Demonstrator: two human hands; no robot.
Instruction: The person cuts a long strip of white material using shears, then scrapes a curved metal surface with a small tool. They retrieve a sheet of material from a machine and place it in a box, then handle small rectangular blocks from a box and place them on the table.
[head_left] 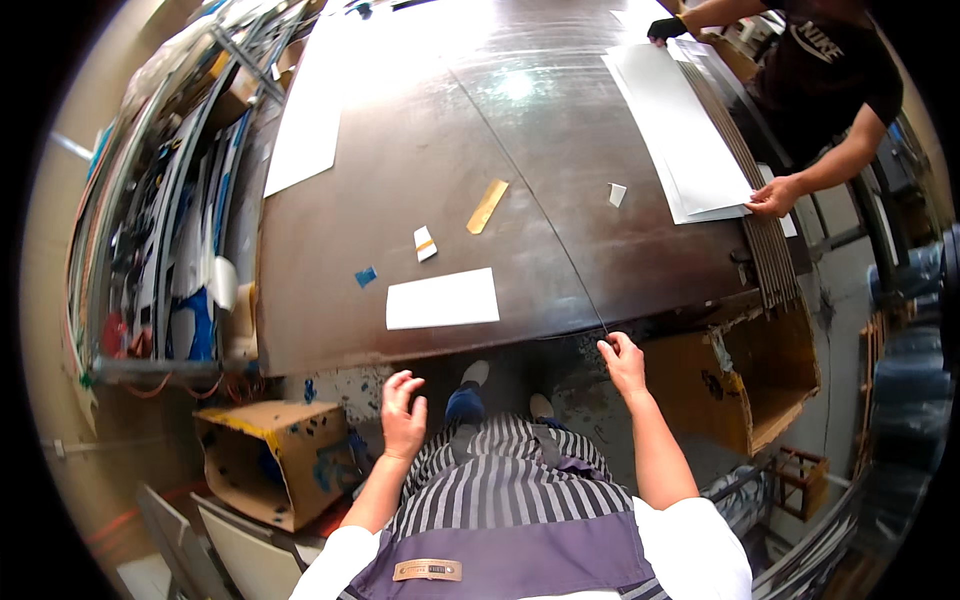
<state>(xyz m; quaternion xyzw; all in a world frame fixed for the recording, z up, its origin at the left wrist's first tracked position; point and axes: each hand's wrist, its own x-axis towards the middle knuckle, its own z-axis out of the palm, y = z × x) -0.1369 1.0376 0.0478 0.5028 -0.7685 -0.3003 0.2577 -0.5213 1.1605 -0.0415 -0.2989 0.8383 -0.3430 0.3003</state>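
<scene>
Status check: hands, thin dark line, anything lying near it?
Left hand empty, short of the table. Right hand at near end of thin dark line, grip unclear. Tan strip left of line, small white piece right.

Strong light is reflected off the brown tabletop (350,230); a round hot spot is noted toward its far end. Detail is washed out along the top, and the upper-left white sheet (305,140) is overexposed. The floor (510,385) is left dimmer. Edges are bowed toward the rim; corners are blacked out.
</scene>
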